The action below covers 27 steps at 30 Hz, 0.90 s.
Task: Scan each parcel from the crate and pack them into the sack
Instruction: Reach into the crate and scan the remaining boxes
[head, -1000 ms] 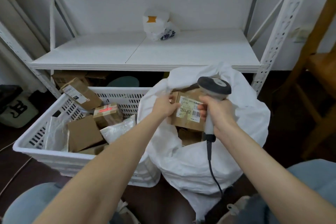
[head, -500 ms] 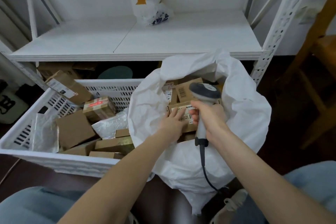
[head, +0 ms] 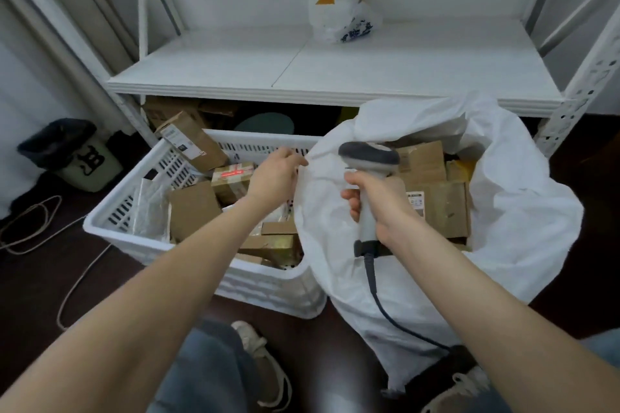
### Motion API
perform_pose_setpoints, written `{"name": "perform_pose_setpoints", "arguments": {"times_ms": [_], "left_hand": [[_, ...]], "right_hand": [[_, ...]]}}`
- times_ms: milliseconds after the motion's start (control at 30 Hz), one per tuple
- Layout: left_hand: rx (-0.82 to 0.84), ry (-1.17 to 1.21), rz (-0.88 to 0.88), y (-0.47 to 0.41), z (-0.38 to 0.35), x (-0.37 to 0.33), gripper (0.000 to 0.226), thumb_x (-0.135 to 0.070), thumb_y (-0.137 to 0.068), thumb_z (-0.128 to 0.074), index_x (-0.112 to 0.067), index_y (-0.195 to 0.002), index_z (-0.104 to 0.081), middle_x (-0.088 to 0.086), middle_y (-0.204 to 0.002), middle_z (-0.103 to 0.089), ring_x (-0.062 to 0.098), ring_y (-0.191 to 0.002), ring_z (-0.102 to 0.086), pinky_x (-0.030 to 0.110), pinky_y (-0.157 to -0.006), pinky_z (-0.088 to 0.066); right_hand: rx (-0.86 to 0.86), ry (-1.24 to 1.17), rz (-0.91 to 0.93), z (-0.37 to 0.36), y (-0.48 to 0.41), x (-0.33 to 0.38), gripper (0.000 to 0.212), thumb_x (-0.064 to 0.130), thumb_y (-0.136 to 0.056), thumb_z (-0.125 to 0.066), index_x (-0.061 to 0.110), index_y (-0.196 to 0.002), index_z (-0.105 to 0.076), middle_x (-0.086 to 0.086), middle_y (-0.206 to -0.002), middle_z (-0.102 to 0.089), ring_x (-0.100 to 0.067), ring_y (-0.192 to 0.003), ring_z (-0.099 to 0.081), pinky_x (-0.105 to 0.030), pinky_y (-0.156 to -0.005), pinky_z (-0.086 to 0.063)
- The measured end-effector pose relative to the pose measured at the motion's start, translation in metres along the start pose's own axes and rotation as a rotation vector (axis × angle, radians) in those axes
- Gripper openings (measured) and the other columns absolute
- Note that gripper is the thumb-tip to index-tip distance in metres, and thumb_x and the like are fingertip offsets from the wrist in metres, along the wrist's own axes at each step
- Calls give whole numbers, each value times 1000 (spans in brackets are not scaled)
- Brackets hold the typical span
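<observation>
Probably light and rigid, the small taped brown cardboard parcel [head: 233,178] lay in the white plastic crate [head: 110,232] beside the slack, empty left hand [head: 275,176]; its sides suited gripping. The right hand [head: 380,208] clasped the grey scanner [head: 369,157].

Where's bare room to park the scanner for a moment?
The white shelf is bare left of and in front of the plastic bag. Crowded: the crate, packed with parcels; the sack, full of boxes beneath the scanner; the floor left of the crate, strewn with cord beside the bin.
</observation>
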State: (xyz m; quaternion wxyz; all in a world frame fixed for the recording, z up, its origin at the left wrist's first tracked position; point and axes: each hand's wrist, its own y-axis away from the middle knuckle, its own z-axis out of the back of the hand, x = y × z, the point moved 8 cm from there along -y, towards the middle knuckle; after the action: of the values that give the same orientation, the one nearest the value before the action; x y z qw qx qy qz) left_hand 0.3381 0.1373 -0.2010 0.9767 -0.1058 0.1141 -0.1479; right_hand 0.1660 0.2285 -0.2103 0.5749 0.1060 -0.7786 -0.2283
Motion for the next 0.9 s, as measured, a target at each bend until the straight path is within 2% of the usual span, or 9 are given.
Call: {"name": "perform_pose_setpoints", "arguments": {"times_ms": [100,233,333,400,533,633,700,800,900], "left_hand": [[60,-14,193,20,7,69,29,-14,-92,-53,-16,-121,-60,8,-122,-51,27,-110,-54,37,-84,-50],[280,17,444,49,-22,148,42,-17,-86,-62,-14,-128,-55,9,-130,-53,27,-115,-53,37,-96,-46],[408,23,540,66,-54,187,51,-27,-85,-66,-15,-132,-52,11,-132,-51,26,-119,-49,34,-96,-43],[460,31,583,69,-75,209,57,-31,-84,-67,-15,-135,-48,11,-134,-51,26,-120,-48,33,-95,-43],[475,64,615,49,-112,244,62,-25,-85,-67,-13,-140,-42,12,-136,-45,28,-119,-50,36,-97,-44],[518,98,611,28,-143,262,68,-30,-84,-70,-14,-142,-39,12,-139,-40,28,-120,-50,36,-97,-45],[632,135,560,21,-173,265,73,-36,-80,-74,-17,-142,-40,10,-141,-39,28,-123,-47,37,-101,-43],[853,105,426,24,-217,255,73,-42,-76,-77,-19,-137,-44,8,-136,-41,27,-120,-48,38,-101,-42],[853,25,342,23,-245,248,78,-44,-75,-77,-17,-138,-39,8,-132,-40,29,-118,-49,38,-94,-43]], "right_hand": [[118,27,-68,-58,0,-16,8,13,-89,-65,6,-92,-64,-7,-65,-64,-10,-48,-50,-22,-51,-46],[196,70,-164,-126,-18,-45,14,14,-88,-65,2,-96,-63,-7,-62,-62,-9,-45,-47,-22,-47,-43],[195,100,-234,-163,-46,-68,10,14,-89,-64,6,-85,-59,-6,-63,-61,-8,-44,-46,-21,-46,-41],[158,106,-252,-180,-74,-82,11,16,-88,-66,7,-84,-61,-6,-63,-62,-8,-45,-48,-22,-47,-43],[57,137,-289,-195,-138,-110,17,17,-85,-69,6,-95,-63,-6,-65,-66,-9,-47,-53,-22,-48,-47],[-11,156,-338,-195,-180,-133,16,16,-85,-70,5,-95,-63,-5,-64,-65,-9,-47,-54,-23,-49,-48],[-57,167,-376,-191,-203,-150,17,16,-84,-70,5,-97,-64,-5,-64,-66,-9,-45,-55,-23,-48,-49],[-64,169,-415,-188,-230,-174,30,15,-83,-68,3,-110,-66,-3,-57,-63,-9,-39,-52,-21,-41,-44],[-84,166,-441,-180,-247,-189,30,16,-85,-66,3,-111,-66,-3,-56,-60,-9,-34,-50,-18,-38,-40]]}}
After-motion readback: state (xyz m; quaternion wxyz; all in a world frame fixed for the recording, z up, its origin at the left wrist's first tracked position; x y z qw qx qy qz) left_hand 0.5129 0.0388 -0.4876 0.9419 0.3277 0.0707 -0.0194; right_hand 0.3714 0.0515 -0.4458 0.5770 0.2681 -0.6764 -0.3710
